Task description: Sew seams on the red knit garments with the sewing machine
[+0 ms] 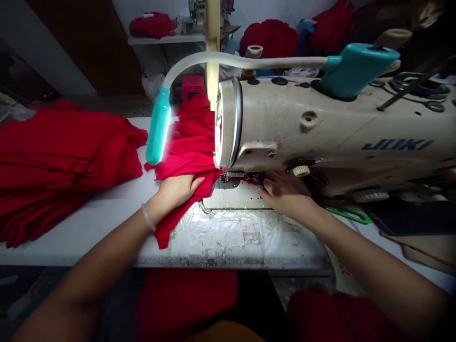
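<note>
My left hand [177, 189] lies flat, fingers stretched out, pressing a piece of red fabric [188, 147] onto the table just left of the needle area. My right hand [283, 192] reaches under the arm of the cream sewing machine [320, 128], fingers curled at the needle and presser foot [259, 179]; a little red cloth shows there, but what the fingers hold is hidden. The metal needle plate [235, 195] sits between both hands. A bracelet circles my left wrist.
A large stack of red fabric pieces [57, 161] lies on the white table [89, 228] at the left. A teal lamp [158, 126] on a bent neck shines over the cloth. Green-handled scissors [351, 216] lie right of my right hand. More red cloth fills the background shelves and my lap.
</note>
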`<action>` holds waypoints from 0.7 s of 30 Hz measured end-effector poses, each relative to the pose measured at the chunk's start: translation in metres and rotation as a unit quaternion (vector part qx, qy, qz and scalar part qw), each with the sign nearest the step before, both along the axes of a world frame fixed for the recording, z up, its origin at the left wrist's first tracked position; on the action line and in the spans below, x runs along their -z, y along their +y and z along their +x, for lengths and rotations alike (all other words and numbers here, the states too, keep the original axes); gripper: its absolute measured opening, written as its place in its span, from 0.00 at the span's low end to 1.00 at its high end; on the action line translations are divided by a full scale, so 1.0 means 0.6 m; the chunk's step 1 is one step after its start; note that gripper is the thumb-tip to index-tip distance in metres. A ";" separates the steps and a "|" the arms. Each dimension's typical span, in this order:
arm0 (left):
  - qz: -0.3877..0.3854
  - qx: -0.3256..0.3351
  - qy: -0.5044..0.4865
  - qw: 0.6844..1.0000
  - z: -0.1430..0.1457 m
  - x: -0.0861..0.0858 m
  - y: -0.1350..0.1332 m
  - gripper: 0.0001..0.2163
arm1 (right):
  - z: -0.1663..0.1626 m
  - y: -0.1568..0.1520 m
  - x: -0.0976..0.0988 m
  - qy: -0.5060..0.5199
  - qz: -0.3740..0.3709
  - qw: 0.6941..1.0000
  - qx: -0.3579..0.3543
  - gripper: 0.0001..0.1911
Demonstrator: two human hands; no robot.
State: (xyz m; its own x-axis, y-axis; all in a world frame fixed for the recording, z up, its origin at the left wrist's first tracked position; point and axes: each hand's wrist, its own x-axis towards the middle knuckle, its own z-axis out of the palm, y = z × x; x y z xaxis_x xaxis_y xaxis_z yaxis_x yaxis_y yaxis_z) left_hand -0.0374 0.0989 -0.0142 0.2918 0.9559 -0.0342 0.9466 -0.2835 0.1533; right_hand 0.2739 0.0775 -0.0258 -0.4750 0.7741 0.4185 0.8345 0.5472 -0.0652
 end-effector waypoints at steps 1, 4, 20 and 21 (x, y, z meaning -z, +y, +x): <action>0.013 0.012 0.015 1.000 -0.004 -0.009 -0.024 0.21 | 0.013 -0.027 -0.006 -0.018 0.005 1.000 -0.004 0.14; 0.119 0.049 -0.002 0.992 -0.001 -0.030 -0.053 0.18 | 0.077 -0.097 -0.019 -0.104 0.093 0.989 0.047 0.10; 0.053 0.062 -0.203 0.976 0.085 0.020 0.110 0.07 | 0.197 -0.143 0.012 -0.313 -0.027 0.936 0.161 0.12; 0.043 0.056 -0.249 0.966 0.074 0.021 0.114 0.06 | 0.191 -0.141 0.008 -0.314 -0.019 0.935 0.166 0.10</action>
